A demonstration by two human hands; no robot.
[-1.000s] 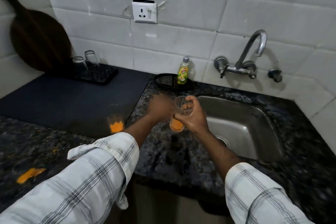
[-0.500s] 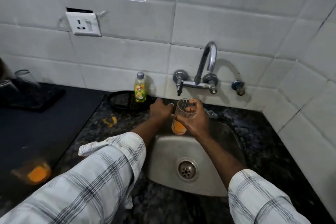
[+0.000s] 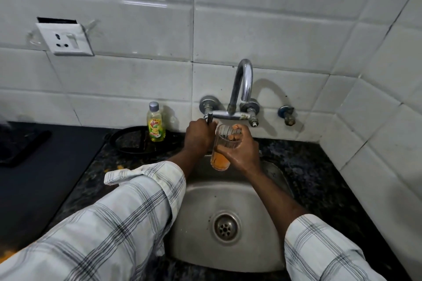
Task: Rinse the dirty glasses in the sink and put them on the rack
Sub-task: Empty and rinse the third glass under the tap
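Just below the tap (image 3: 247, 84), above the back edge of the sink (image 3: 201, 212), the person's right hand (image 3: 243, 154) is wrapping its fingers and thumb round a ribbed clear glass (image 3: 225, 138), holding it at about mid-height. The left hand (image 3: 198, 137) is curling round the tap's left lever (image 3: 209, 118), just beside the glass. No water is showing at the spout, so the step in hand is looking like opening the tap to begin the rinse. The glass is standing close to upright: its long axis is running nearly vertical, its mouth is pointing up towards the tap and leaning slightly away from the person, and orange residue is sitting in its base. Doing this well is probably calling for a gentle turn of the lever, with the mouth centred under the tap's outlet so the stream is falling inside rather than splashing off the rim. The glass is likely turning slippery once wet, so the right hand's hold is needing to be firm.
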